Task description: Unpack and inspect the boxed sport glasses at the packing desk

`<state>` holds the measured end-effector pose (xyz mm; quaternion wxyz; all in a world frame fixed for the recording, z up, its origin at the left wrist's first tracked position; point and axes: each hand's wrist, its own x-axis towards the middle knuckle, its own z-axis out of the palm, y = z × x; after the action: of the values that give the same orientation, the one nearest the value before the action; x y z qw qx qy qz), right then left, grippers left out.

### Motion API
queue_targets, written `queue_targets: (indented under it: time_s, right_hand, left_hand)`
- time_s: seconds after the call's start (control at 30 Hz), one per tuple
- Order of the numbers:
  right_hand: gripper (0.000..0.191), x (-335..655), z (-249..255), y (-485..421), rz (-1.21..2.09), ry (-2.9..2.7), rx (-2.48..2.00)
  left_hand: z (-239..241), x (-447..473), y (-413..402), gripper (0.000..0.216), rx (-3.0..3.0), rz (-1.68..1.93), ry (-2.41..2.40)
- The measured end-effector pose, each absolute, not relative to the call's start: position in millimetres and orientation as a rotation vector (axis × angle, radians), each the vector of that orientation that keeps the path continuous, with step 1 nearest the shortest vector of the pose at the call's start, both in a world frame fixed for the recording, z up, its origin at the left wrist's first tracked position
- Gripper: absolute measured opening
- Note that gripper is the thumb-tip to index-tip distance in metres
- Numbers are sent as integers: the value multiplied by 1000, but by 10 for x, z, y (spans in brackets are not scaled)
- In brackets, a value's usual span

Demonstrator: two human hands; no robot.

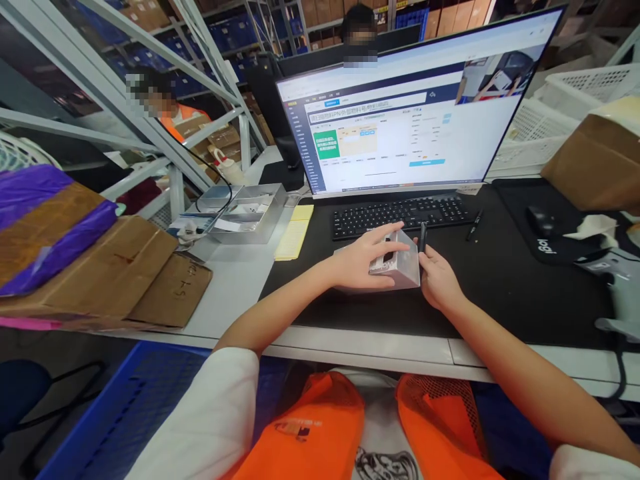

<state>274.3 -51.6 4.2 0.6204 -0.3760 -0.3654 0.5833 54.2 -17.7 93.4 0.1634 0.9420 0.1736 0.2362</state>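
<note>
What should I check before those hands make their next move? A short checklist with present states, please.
1. Box steadied: ok; the left hand is on the translucent box.
2. Slim dark object held: ok; it appears to be in the right hand, though I cannot tell what it is.
3. Monitor on: ok; the screen is lit.
4. Keyboard untouched: cannot tell; left fingers overlap it in this view.
5. Loose pen apart from the hands: ok.

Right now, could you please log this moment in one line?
left hand: holding translucent box | right hand: holding dark slim item beside box | keyboard: beyond box
</note>
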Motion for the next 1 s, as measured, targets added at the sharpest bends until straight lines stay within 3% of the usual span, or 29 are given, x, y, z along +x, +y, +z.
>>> queue_targets:
  time_s: [0.1,0.27,0.63,0.93,1.0]
  right_hand:
    - [70,2765,59,-511,1344,-912,-845]
    - [92,2822,132,-537,1351,-937,-848]
    - [62,2965,265,-543,1372,-1001,-797]
    - [84,3031,420,-650,1412,-1049,-852]
    - [77,3059,476,-711,1415,-1072,-874]
  left_hand:
    - [919,581,-100,55,2631,782,454]
    - [841,490,-76,60,2565,989,399]
    - [907,405,-31,54,2559,1008,365]
    - [783,338,-2,58,2387,1147,407]
    - [772,350,-10,58,2384,1155,398]
